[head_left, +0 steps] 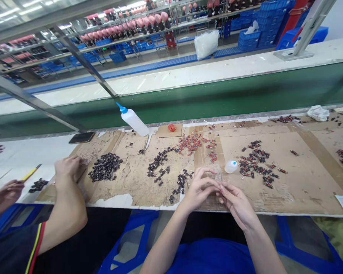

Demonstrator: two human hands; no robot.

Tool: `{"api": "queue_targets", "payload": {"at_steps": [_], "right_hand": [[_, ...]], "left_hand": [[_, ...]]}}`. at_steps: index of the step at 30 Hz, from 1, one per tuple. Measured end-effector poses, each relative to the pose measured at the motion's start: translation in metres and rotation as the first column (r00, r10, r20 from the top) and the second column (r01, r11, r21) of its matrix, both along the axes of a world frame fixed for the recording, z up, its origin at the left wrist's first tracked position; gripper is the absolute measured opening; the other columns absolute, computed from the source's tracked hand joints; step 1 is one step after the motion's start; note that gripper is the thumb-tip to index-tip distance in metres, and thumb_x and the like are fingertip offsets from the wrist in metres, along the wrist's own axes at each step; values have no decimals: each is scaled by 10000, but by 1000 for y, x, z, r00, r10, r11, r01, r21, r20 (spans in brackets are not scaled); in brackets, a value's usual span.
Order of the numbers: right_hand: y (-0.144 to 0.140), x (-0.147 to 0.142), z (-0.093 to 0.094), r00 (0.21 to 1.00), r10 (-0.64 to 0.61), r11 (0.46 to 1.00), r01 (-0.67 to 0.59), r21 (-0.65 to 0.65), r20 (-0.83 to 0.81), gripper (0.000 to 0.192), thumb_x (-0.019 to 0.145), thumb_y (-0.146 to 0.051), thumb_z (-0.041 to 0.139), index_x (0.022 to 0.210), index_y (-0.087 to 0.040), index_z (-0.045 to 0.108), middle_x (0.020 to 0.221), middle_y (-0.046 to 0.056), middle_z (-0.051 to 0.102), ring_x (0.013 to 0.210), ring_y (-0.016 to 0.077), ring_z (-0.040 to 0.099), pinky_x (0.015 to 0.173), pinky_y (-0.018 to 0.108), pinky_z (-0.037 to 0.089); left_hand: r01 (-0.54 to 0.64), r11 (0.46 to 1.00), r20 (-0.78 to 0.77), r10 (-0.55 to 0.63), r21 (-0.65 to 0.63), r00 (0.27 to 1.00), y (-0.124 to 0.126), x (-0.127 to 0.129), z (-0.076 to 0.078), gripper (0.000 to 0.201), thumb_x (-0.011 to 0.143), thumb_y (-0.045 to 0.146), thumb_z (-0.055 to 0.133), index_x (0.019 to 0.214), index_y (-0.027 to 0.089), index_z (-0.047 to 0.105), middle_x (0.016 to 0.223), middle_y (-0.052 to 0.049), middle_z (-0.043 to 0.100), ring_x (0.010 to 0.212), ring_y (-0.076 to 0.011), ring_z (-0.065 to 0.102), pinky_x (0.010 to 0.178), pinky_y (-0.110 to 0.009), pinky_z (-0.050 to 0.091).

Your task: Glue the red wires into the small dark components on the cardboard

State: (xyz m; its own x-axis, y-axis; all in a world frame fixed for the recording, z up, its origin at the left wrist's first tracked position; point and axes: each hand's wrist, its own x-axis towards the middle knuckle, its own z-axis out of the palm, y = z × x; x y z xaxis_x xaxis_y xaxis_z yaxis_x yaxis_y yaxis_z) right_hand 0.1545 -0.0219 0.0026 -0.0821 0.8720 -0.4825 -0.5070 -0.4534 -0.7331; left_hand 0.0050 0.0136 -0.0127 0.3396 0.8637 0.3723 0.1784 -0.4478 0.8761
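My left hand (200, 187) and my right hand (236, 201) meet at the fingertips over the front edge of the cardboard-covered bench (297, 182). Both are closed in a pinch, and whatever lies between the fingers is too small or hidden to make out. Just beyond them stands a small white squeeze bottle (231, 166) with a blue tip. Left of my left hand lie loose small black pieces (180, 183). A heap of small red pieces (191, 142) is farther back. To the right, black-and-red pieces (254, 160) are scattered in a pile.
A large white bottle (135, 121) with a blue nozzle leans at the back, near a red cap-like container (171, 128). A dark phone (82, 137) lies farther left. At left, a co-worker's arms (70, 198) reach over the bench by a black heap (105, 167); one hand holds a yellow tool (31, 173).
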Motion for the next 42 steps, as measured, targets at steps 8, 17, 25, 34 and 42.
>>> {"api": "queue_targets", "payload": {"at_steps": [8, 17, 25, 34, 42], "right_hand": [[1, 6, -4, 974, 170, 975, -188, 118, 151, 400, 607, -549, 807, 727, -184, 696, 740, 17, 607, 669, 123, 546, 550, 221, 460], [2, 5, -32, 799, -259, 945, 92, 315, 542, 493, 666, -653, 702, 798, -178, 707, 774, 96, 731, 705, 224, 685, 628, 343, 579], [-2, -12, -36, 791, -270, 940, 93, 329, 548, 427, 667, -581, 736, 784, -171, 722, 791, 102, 752, 704, 239, 717, 688, 381, 606], [-3, -16, -30, 839, -285, 926, 116, 360, 464, 376, 682, -544, 749, 741, -178, 686, 747, 77, 740, 733, 225, 718, 750, 384, 605], [-4, -16, -15, 834, -320, 888, 99, 449, 449, 349, 698, -535, 742, 688, -191, 684, 725, 69, 731, 719, 222, 707, 726, 379, 602]], "left_hand": [[11, 1000, -80, -10, 4, 997, -3, -7, -1, 227, 886, 377, 597, 790, 214, 721, 1075, -85, 631, 1078, -222, 560, 980, -401, 407], [-144, 982, -583, 191, 126, 790, 0, -8, -11, 159, 893, 209, 603, 1024, 232, 689, 1135, -79, 668, 1101, -252, 521, 936, -458, 333], [-116, 989, -526, 145, 88, 838, -2, -6, -15, 189, 936, 160, 515, 946, 225, 692, 964, -36, 747, 962, -195, 612, 888, -382, 360], [-163, 982, -333, 185, 94, 925, -10, -6, -10, 208, 945, 283, 527, 899, 232, 723, 854, -37, 766, 815, -174, 661, 855, -354, 420], [-162, 986, -117, 157, -28, 981, -15, -7, 7, 186, 900, 314, 599, 849, 212, 745, 812, -59, 758, 795, -191, 670, 811, -351, 507]]}}
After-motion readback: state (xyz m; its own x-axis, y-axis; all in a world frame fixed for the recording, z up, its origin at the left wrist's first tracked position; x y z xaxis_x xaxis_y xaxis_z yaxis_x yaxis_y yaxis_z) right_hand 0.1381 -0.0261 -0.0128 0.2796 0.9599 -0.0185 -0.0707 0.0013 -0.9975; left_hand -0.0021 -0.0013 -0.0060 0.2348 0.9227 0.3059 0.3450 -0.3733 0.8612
